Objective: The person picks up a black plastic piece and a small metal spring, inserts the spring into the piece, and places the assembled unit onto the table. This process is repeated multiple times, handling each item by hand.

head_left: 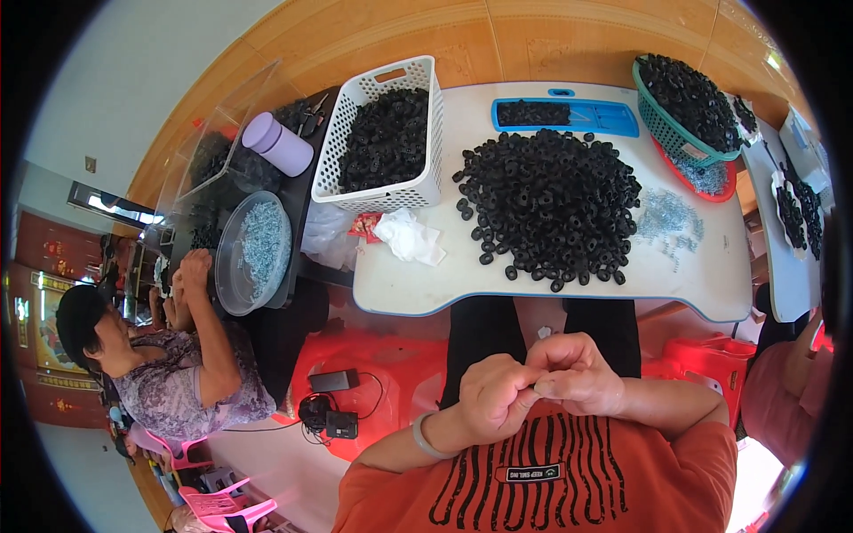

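Observation:
My left hand [498, 397] and my right hand [579, 375] meet in front of my chest, near the table's front edge. Thumbs and fingertips of both are pinched together; whatever they hold is too small or covered to make out. A large heap of small black rings [551, 200] lies on the white table [409, 280] beyond them. Right of the heap is a scatter of small clear, bluish pieces [671, 218].
A white perforated basket [434, 133] of black parts, a blue tray [613, 118] and a green basket [662, 120] over a red dish [730, 188] line the table's back. At left, a person [191, 382] works beside a clear tub [233, 298]. A red stool [400, 355] stands below.

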Demonstrator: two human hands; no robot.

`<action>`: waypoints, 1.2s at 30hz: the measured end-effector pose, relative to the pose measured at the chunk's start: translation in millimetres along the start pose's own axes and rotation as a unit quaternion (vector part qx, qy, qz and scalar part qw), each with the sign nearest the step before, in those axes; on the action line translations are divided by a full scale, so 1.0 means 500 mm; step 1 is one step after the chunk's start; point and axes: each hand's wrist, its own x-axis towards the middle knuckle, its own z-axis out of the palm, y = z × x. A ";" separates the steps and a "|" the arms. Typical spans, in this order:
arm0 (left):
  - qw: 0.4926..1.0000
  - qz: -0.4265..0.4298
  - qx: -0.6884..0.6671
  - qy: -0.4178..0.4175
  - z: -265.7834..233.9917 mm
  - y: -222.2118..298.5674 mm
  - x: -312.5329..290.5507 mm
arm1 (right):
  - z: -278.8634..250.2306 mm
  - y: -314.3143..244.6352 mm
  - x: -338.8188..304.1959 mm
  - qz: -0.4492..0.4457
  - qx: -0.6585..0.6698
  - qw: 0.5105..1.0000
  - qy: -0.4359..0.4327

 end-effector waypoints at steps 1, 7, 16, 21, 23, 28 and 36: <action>1.000 -0.001 0.001 0.002 0.002 0.004 0.001 | 0.005 -0.002 -0.005 -0.008 -0.006 1.000 0.005; 1.000 0.000 0.004 0.019 0.019 0.036 0.004 | 0.030 -0.011 -0.032 -0.045 -0.007 0.999 0.002; 0.999 0.023 -0.025 -0.003 0.033 0.075 0.016 | 0.026 -0.073 -0.066 -0.021 -0.154 0.986 -0.067; 0.999 0.016 -0.037 0.025 0.067 0.086 0.018 | 0.041 -0.092 -0.086 -0.023 -0.163 0.985 -0.045; 0.998 0.033 -0.027 0.044 0.076 0.091 0.023 | 0.043 -0.088 -0.091 -0.084 -0.171 0.981 -0.034; 0.999 0.019 -0.030 0.033 0.070 0.104 0.046 | 0.038 -0.090 -0.096 -0.072 -0.141 0.987 -0.026; 0.994 -0.066 0.050 0.073 -0.012 0.156 0.112 | 0.072 -0.086 -0.113 -0.039 -0.006 0.997 -0.064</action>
